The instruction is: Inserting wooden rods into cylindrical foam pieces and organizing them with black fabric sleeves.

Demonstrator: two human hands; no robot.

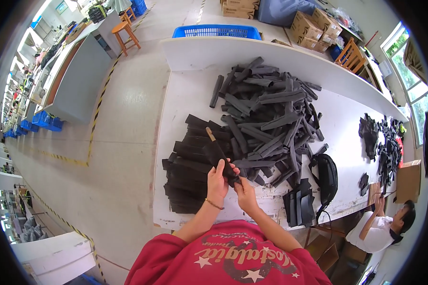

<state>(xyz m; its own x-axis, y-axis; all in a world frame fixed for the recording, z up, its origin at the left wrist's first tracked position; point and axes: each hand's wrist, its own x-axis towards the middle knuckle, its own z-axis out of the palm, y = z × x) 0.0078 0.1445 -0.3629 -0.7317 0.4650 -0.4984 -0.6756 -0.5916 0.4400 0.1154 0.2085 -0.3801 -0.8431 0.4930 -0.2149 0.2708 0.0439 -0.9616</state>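
Black tube (215, 154): held tilted above the white table (188, 97), its upper end leaning left, with a tan stick (210, 134) jutting out there.
Left hand (217, 181): fingers curled around the tube's lower part.
Right hand (245, 194): thumb and fingers gripping the tube's bottom end, just beside the left hand.
Left side: overlapping black strips (180, 190) in a layered spread.
Beyond: dark tubes (283, 97) heaped loosely.
Right side: black bag (328, 178), near flat dark pieces (299, 204).

One held black piece (215, 151), one bag (326, 176), one co-worker (373, 232) at right; the dark rolls (276, 114) are too many to count.
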